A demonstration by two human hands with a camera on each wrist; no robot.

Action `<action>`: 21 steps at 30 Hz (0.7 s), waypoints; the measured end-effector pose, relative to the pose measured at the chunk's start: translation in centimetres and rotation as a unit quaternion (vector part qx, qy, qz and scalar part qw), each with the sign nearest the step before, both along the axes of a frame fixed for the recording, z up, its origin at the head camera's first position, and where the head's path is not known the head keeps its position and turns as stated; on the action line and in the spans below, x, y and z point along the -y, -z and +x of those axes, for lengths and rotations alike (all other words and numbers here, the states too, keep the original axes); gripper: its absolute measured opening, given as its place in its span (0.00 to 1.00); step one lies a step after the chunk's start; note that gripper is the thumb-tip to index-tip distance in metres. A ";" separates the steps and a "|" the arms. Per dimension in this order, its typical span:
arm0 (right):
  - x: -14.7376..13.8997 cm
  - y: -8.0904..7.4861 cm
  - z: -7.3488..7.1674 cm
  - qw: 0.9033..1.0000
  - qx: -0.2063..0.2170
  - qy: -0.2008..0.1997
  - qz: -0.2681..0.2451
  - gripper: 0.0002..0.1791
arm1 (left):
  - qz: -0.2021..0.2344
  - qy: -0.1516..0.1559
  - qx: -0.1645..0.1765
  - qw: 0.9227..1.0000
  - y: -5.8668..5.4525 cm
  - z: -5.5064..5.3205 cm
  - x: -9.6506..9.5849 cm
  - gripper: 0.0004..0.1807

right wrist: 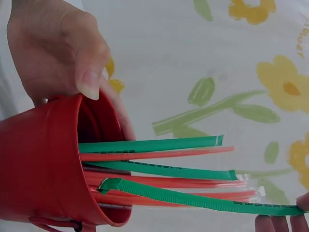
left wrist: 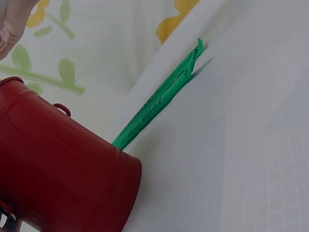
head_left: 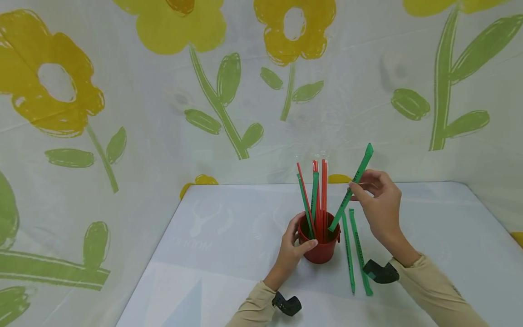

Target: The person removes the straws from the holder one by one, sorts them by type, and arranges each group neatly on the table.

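Bucket [head_left: 319, 254] on the counter [head_left: 229, 236] between left and right edges, straws [head_left: 324, 190] inside, two loose straws [head_left: 358, 245] to its right, backdrop [head_left: 347, 118] behind far edge

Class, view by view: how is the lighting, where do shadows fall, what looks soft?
Head view: broadly even light; left wrist: thin shadows on the tabletop beside the green sticks; right wrist: the flowered backdrop looks softer than the red bucket.

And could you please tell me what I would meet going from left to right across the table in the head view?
Left hand, red bucket, left loose green stick, right loose green stick, right hand.
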State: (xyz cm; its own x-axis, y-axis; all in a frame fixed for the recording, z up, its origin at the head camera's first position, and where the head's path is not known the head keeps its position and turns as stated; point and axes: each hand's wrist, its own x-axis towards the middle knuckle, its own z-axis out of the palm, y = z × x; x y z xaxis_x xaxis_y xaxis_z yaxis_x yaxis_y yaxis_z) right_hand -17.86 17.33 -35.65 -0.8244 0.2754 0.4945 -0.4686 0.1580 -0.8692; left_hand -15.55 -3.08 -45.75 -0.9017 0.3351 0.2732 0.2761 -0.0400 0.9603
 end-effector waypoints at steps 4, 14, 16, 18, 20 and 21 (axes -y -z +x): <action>-0.5 -0.2 0.0 1.000 0.004 0.004 -0.007 0.14 | 0.001 0.003 -0.001 1.000 0.0 -0.1 0.0 0.37; -1.6 -0.3 0.1 0.998 0.019 -0.017 -0.061 0.14 | 0.001 0.008 -0.009 1.000 0.2 -0.2 0.0 0.37; -1.8 -0.2 0.1 0.998 0.024 -0.018 -0.061 0.14 | 0.001 0.008 -0.009 1.000 0.1 -0.2 0.0 0.38; -2.0 -0.1 0.2 0.998 0.030 -0.017 -0.060 0.14 | 0.002 0.008 -0.009 1.000 0.1 -0.1 0.1 0.37; -2.1 0.0 0.2 0.998 0.040 -0.012 -0.054 0.14 | 0.001 0.009 -0.009 1.000 0.1 -0.1 0.1 0.37; -2.2 0.0 0.3 0.998 0.046 -0.009 -0.051 0.14 | 0.000 0.007 -0.009 1.000 0.1 -0.1 0.1 0.37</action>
State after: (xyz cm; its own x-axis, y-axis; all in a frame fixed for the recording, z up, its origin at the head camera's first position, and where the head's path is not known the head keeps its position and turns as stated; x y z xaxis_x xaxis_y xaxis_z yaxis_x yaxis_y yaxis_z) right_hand -17.59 19.56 -35.66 -0.8706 0.3046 0.3864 -0.3881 0.0578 -0.9198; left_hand -15.67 -3.16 -45.85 -0.8913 0.3485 0.2900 0.2934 -0.0442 0.9550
